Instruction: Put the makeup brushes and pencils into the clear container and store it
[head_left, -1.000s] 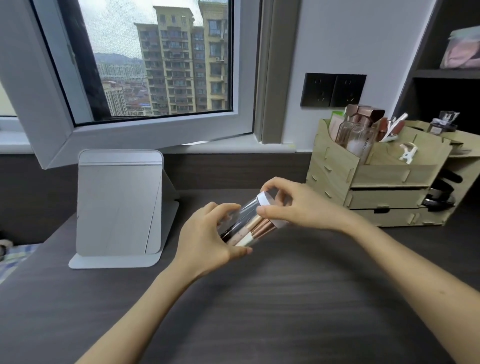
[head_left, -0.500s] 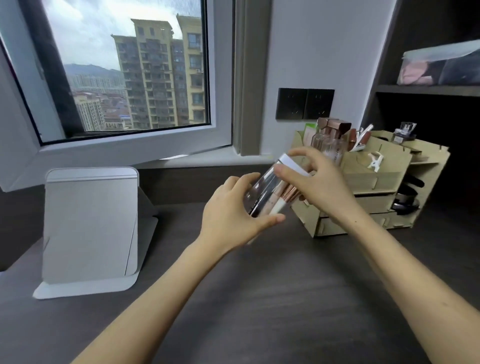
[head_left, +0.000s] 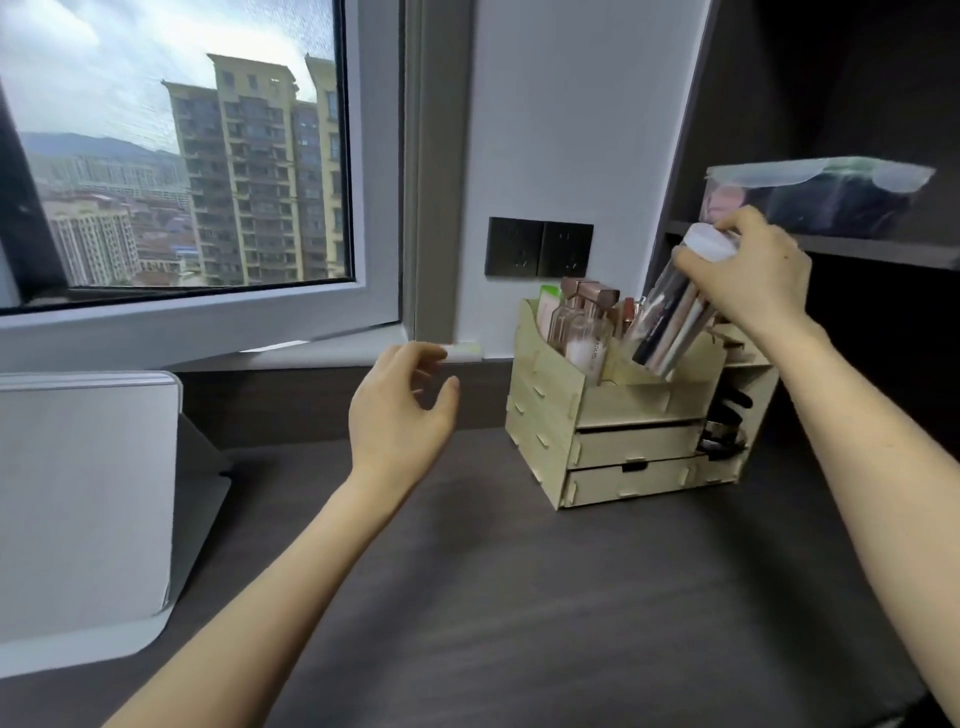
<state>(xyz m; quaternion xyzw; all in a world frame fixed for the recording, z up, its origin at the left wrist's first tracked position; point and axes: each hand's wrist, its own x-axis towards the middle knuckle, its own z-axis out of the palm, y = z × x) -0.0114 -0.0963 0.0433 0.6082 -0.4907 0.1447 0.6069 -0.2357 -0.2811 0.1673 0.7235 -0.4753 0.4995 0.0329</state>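
A clear cylindrical container (head_left: 670, 322) with a white lid holds several makeup brushes and pencils. My right hand (head_left: 753, 275) grips it near the lid and holds it tilted, its lower end just above the top right compartment of the wooden organiser (head_left: 623, 447). My left hand (head_left: 400, 410) hovers over the desk, left of the organiser, fingers apart and holding nothing.
The organiser stands at the desk's back right with bottles (head_left: 582, 332) in its top left slot and two drawers below. A dark shelf unit (head_left: 857, 249) with a plastic-wrapped pack rises behind it. A folding mirror (head_left: 88, 499) stands at left. An open window frame (head_left: 208, 322) juts over the sill.
My left hand has let go of the container and stayed low. My right hand has carried the container up and right, over the organiser. The view has turned right.
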